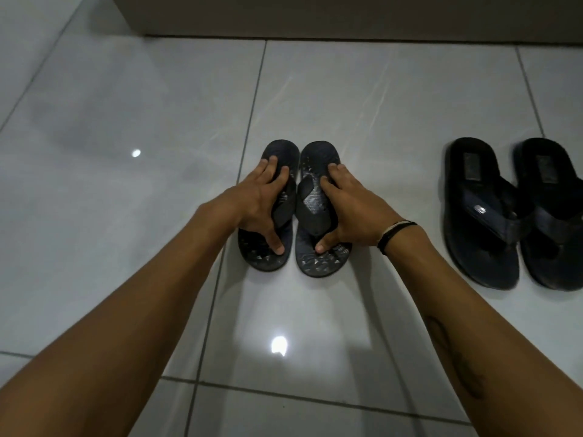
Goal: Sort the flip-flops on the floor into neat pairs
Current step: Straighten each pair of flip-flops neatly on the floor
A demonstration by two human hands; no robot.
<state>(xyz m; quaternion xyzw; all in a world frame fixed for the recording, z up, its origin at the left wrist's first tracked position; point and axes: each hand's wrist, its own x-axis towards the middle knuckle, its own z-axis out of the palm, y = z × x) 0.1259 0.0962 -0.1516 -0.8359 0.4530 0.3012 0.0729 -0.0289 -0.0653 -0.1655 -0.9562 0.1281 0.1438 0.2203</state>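
Two small dark patterned flip-flops lie side by side on the tiled floor, toes pointing at me. My left hand (255, 203) grips the left flip-flop (285, 152), fingers over its outer edge and thumb pressed on the sole. My right hand (350, 206) grips the right flip-flop (315, 159) the same way, thumb on its sole. The two nearly touch along their inner edges. To the right, a larger pair of dark flip-flops (482, 216) rests together, the second one (555, 212) cut by the frame's edge.
Glossy white floor tiles (126, 184) with dark grout lines spread all round. A wall or cabinet base (315, 14) runs along the far side. Light reflections shine on the floor near me and at the left.
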